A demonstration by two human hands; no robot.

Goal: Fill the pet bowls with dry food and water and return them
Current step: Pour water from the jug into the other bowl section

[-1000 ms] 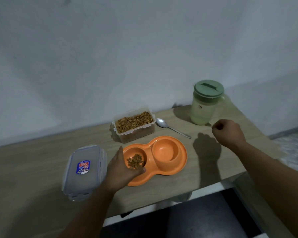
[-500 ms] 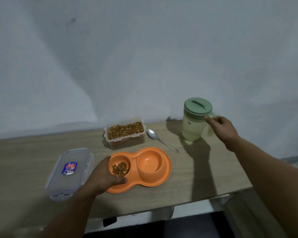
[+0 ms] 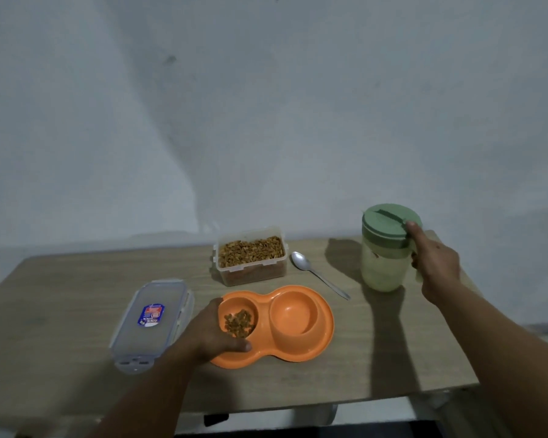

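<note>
One head-worn wide-angle view looks forward and down at the table (image 3: 76, 279), wall filling the upper frame.

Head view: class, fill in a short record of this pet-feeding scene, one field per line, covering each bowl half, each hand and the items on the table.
left bowl half: some dry food
right bowl half: empty
left hand: grips the orange double bowl's left rim
right hand: holds the green-lidded jug at its handle side, thumb on the lid
food container: open, full of kibble
container lid: flat, left of the bowl
spoon: between container and jug
</note>
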